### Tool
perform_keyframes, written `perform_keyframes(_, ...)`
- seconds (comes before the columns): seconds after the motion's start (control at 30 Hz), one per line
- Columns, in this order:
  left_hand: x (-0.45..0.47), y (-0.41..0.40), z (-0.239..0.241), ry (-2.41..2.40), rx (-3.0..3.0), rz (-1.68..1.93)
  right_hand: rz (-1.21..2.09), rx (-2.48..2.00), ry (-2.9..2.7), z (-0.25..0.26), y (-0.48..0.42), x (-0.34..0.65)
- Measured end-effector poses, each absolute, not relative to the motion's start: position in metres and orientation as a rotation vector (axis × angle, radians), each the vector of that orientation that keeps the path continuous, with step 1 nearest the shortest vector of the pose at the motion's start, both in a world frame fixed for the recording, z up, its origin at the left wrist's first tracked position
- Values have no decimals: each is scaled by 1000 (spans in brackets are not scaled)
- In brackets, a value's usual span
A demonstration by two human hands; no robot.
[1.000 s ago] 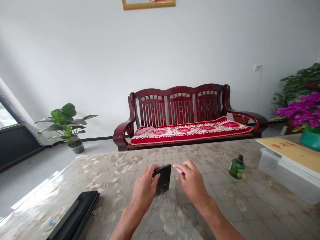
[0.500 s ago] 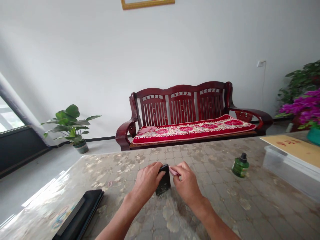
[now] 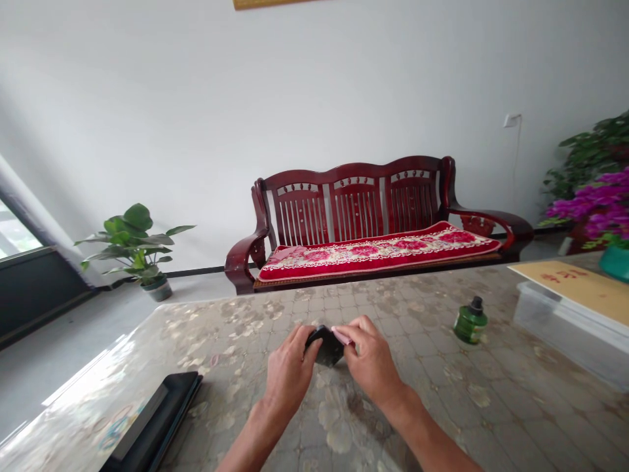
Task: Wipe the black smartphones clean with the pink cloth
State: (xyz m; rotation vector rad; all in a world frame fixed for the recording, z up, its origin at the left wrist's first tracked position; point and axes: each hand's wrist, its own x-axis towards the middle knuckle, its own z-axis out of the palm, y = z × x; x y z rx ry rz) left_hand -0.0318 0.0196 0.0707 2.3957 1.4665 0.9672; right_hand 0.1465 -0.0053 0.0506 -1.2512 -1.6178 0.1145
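Note:
My left hand [image 3: 293, 362] grips a black smartphone [image 3: 330, 351] by its left side, thumb on the near face. The phone is tilted above the table. In my right hand [image 3: 372, 357], a small folded pink piece [image 3: 342, 337], which looks like cloth, is pinched between thumb and fingers. The pink piece is at the phone's upper right edge; I cannot tell if the two touch.
On the patterned table [image 3: 265, 446] lie a black folding case [image 3: 154, 419] and some coloured bands [image 3: 116, 429] at left. A green bottle [image 3: 470, 321] and a clear plastic box [image 3: 565, 334] under a tan envelope [image 3: 580, 285] stand at right. A red wooden bench [image 3: 356, 174] is beyond.
The phone has tipped from nearly upright to a flatter slant, its lower end swinging right and up. My left hand has turned with it. My right hand still pinches the pink piece.

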Motion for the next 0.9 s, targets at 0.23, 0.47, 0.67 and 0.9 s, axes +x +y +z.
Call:
perform_keyframes(0.23, -64, 8, 65, 1449, 2379, 922, 179, -1389, -1700, 29, -6, 151)
perform_keyframes(0.47, -84, -9, 58, 1420, 2389, 774, 154, -1174, -1827, 45, -24, 112)
perform_keyframes(0.67, -96, -21, 32, 1461, 2338, 700, 40, -1255, -1906, 30, -28, 121)
perform_keyframes(0.9, -96, -24, 18, 1508, 2297, 669, -56, -1346, -1909, 25, -22, 130)
